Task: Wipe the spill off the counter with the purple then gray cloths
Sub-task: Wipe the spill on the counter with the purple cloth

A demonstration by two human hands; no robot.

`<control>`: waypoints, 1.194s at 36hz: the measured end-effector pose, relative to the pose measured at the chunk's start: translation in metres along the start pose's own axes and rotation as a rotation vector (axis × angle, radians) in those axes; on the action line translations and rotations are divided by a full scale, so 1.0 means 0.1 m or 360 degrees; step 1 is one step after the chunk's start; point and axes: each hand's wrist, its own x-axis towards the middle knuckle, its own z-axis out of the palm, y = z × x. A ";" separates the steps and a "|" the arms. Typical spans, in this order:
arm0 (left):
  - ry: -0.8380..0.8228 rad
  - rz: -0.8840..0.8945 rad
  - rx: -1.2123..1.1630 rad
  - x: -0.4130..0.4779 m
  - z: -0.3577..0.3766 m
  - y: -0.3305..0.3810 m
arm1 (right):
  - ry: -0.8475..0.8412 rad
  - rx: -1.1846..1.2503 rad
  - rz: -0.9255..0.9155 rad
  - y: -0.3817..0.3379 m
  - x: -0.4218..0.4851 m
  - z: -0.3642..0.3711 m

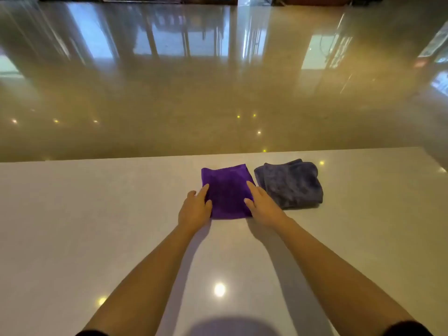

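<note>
A blurred dark shape at the bottom edge of the head view cuts across the near part of the pale table, and what it is cannot be told. Both forearms run up from the bottom corners, where dark sleeve edges are cropped by the frame. No spill can be made out anywhere on the table; its glossy top carries only round light reflections. Beyond the far edge of the table the polished floor is soft and smeared, and the reflections in it are too blurred to identify.

There are two cloths and two hands. The purple cloth lies folded flat in a rough square near the far edge of the table, a little right of centre. The gray cloth lies just beside it on the right, folded more loosely with rumpled edges; a thin strip of table seems to separate the two, though the right hand covers part of that gap.

The left hand rests with fingers spread loosely on the purple cloth's left edge, its thumb on the fabric. The right hand lies open on the right edge, fingers extended along it. Neither hand is closed around the cloth; both lie flat, pressing its sides.
</note>
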 end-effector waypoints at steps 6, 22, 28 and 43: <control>0.0025 0.0001 0.0101 0.25 0.11 0.05 | 0.0044 -0.0006 0.0103 0.05 0.26 0.05; 0.0084 0.0028 0.0102 0.27 0.06 0.09 | 0.0109 0.0229 0.0119 -0.04 0.45 0.08; 0.0121 0.0043 0.0155 0.02 -0.09 -0.02 | 0.0070 0.0193 -0.0076 -0.20 0.16 0.06; 0.0214 -0.0015 0.0140 -1.11 -0.70 -0.60 | 0.0073 0.0128 -0.0341 -0.96 -0.67 0.45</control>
